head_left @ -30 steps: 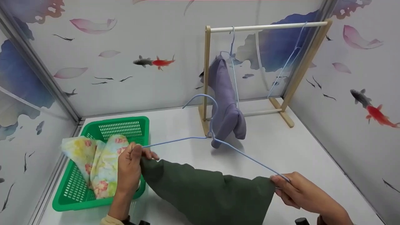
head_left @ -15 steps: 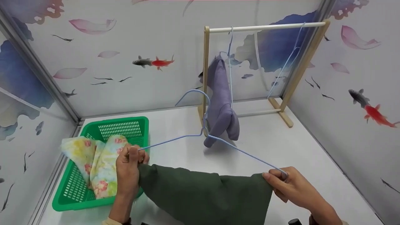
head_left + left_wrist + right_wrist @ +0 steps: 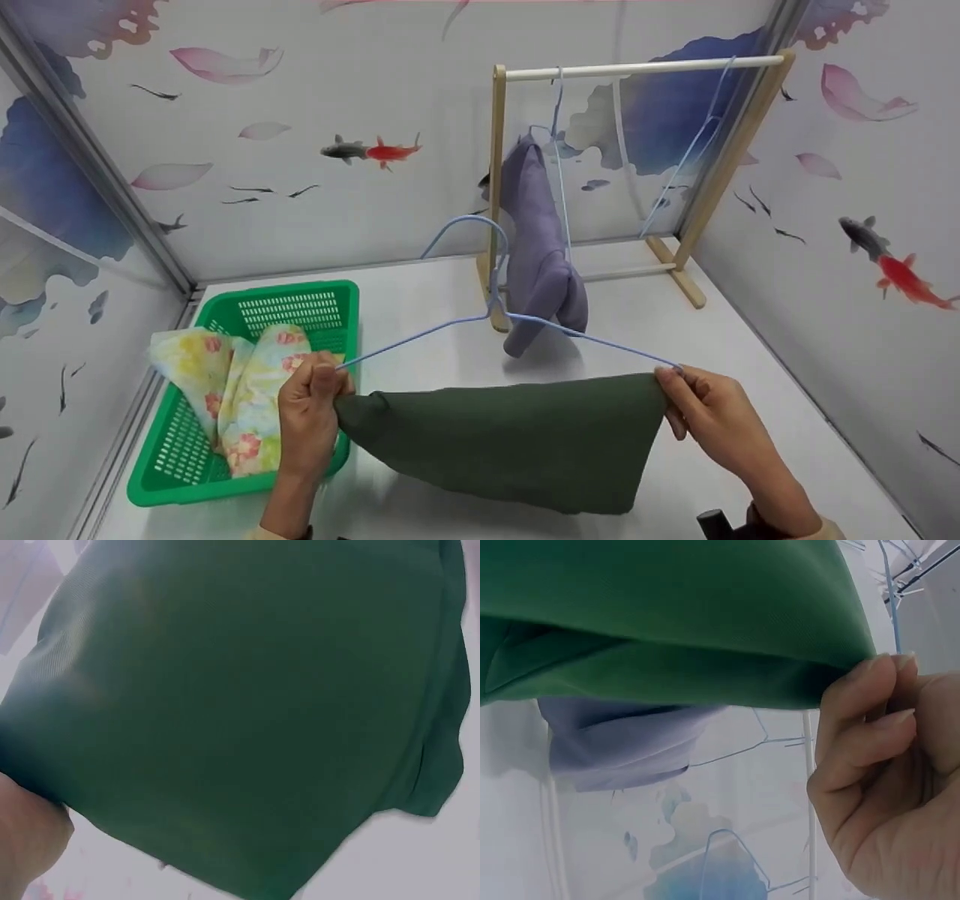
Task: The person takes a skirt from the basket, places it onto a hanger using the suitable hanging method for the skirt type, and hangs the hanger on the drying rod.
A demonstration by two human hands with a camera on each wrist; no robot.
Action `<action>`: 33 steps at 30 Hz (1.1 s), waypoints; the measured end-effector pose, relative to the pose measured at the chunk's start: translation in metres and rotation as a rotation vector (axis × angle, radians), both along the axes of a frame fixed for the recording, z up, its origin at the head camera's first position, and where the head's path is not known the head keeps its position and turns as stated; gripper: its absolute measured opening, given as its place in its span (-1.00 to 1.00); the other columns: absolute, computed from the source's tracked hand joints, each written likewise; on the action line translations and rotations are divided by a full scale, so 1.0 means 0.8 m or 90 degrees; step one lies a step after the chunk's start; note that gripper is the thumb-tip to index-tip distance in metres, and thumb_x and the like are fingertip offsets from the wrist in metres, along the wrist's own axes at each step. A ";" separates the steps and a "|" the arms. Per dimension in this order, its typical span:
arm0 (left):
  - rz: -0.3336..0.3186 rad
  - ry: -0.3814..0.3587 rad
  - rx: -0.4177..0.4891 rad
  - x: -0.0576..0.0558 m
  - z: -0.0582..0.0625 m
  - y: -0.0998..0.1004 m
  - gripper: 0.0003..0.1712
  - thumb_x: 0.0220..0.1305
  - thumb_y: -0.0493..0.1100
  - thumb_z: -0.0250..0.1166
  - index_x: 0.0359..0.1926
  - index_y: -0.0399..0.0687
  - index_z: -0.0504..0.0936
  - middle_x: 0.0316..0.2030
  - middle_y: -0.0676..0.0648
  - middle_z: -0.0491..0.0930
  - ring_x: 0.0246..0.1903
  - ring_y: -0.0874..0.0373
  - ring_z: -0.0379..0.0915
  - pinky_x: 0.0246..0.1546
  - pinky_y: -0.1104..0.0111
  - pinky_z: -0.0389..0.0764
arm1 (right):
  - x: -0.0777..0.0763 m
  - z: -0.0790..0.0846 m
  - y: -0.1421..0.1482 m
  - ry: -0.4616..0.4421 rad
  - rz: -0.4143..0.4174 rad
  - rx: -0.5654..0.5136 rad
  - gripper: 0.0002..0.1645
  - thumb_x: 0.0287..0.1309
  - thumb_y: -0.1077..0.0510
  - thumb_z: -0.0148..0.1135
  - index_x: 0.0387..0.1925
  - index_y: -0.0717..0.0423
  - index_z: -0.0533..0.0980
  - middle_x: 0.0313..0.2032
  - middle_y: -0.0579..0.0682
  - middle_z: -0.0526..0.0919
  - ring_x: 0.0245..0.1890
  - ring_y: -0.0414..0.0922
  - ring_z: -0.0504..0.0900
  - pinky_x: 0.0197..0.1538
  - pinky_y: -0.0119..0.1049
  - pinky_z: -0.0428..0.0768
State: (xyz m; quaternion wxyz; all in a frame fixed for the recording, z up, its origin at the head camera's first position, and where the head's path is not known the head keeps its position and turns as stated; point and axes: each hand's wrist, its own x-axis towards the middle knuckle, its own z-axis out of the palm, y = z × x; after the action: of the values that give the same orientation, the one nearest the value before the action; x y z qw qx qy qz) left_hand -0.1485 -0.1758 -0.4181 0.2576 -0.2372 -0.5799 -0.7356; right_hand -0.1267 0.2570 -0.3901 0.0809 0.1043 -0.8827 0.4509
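In the head view, a person's two hands held a dark green cloth [image 3: 510, 442] stretched across the lower middle of the frame, its upper edge nearly straight. The left hand [image 3: 309, 412], lower left of centre, had its fingers curled over one upper corner and the end of a blue hanger [image 3: 495, 300]. The right hand [image 3: 716, 412], lower right, pinched the other corner and the hanger's opposite end between thumb and curled fingers; the right wrist view showed that grip closely.

The hanger's arms sloped above the cloth, its hook rising near the frame's centre. At the lower left, a green basket [image 3: 355, 315] contained a floral cloth [image 3: 251, 405], partly draped over its side. In the upper right, a purple garment [image 3: 536, 225] hung from a rack [image 3: 637, 70] on the white table [image 3: 660, 337].
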 end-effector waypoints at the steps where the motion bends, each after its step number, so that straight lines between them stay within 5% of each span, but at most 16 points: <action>1: 0.002 0.005 -0.029 0.002 0.003 0.000 -0.68 0.34 -0.48 -0.11 -0.60 -0.33 0.25 -0.60 -0.09 0.18 -0.59 0.09 0.19 -0.61 0.36 0.16 | -0.001 -0.001 0.001 0.007 -0.007 0.004 -0.57 0.32 -0.05 -0.04 -0.62 0.06 0.39 -0.78 -0.05 0.39 -0.80 -0.12 0.28 -0.73 -0.32 0.29; 5: -0.002 0.011 -0.145 0.009 0.014 -0.001 -0.68 0.30 -0.51 -0.05 -0.61 -0.28 0.28 -0.60 -0.09 0.23 -0.56 0.11 0.18 -0.60 0.36 0.16 | 0.004 0.013 -0.006 0.029 -0.019 0.003 -0.62 0.34 0.06 -0.05 -0.58 0.11 0.38 -0.76 -0.05 0.39 -0.79 -0.15 0.28 -0.72 -0.35 0.31; 8: -0.001 -0.038 -0.171 0.009 0.013 0.000 -0.70 0.32 -0.50 -0.08 -0.58 -0.31 0.31 -0.61 -0.11 0.24 -0.56 0.10 0.20 -0.59 0.36 0.19 | 0.006 0.018 -0.011 0.026 -0.022 0.001 -0.66 0.34 0.12 -0.03 -0.57 0.15 0.38 -0.75 -0.03 0.39 -0.79 -0.18 0.28 -0.72 -0.37 0.32; 12: -0.021 -0.091 -0.117 0.006 -0.004 0.003 -0.67 0.37 -0.47 -0.17 -0.58 -0.34 0.27 -0.60 -0.15 0.19 -0.55 0.07 0.23 -0.56 0.33 0.21 | -0.004 -0.005 0.000 0.008 -0.032 -0.002 -0.71 0.32 0.11 0.00 -0.51 0.13 0.42 -0.73 -0.03 0.42 -0.79 -0.17 0.30 -0.71 -0.37 0.33; 17: -0.047 -0.077 -0.028 0.003 -0.020 0.007 -0.59 0.43 -0.38 -0.25 -0.63 -0.27 0.15 -0.64 -0.10 0.10 -0.64 0.07 0.17 -0.64 0.33 0.12 | -0.010 -0.024 0.011 -0.015 -0.002 -0.007 -0.78 0.31 0.07 0.01 -0.40 0.10 0.45 -0.69 -0.07 0.46 -0.76 -0.14 0.36 -0.69 -0.36 0.39; 23: -0.065 -0.024 0.026 -0.002 -0.023 0.011 -0.56 0.45 -0.34 -0.28 -0.66 -0.21 0.12 -0.70 -0.07 0.08 -0.77 0.10 0.09 -0.80 0.37 0.02 | 0.000 -0.009 0.018 -0.060 0.042 0.150 -0.62 0.23 -0.17 0.02 -0.10 -0.01 0.43 -0.43 -0.18 0.55 -0.47 -0.21 0.52 -0.47 -0.32 0.49; 28: -0.078 -0.007 0.043 -0.002 -0.022 0.016 -0.56 0.45 -0.35 -0.29 -0.65 -0.24 0.14 -0.68 -0.09 0.09 -0.77 0.11 0.11 -0.81 0.36 0.04 | 0.008 0.001 0.021 -0.115 0.180 0.206 -0.34 0.17 -0.22 0.08 0.24 -0.05 0.27 0.07 -0.13 0.46 0.02 -0.11 0.47 -0.09 -0.15 0.51; 33: -0.069 -0.013 0.033 -0.001 -0.019 0.024 -0.55 0.45 -0.34 -0.26 -0.65 -0.28 0.18 -0.68 -0.10 0.14 -0.75 0.11 0.16 -0.80 0.36 0.10 | 0.007 -0.006 0.020 -0.210 0.430 0.145 -0.61 0.37 0.03 -0.10 0.15 0.01 0.40 0.02 -0.14 0.53 -0.01 -0.14 0.51 -0.04 -0.30 0.49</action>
State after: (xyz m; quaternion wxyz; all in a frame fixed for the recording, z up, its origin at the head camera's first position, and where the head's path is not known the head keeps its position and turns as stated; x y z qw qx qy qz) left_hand -0.1490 -0.1563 -0.4337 0.2175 -0.2541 -0.5496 -0.7655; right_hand -0.1209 0.2729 -0.3953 -0.2271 0.3237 -0.8441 0.3621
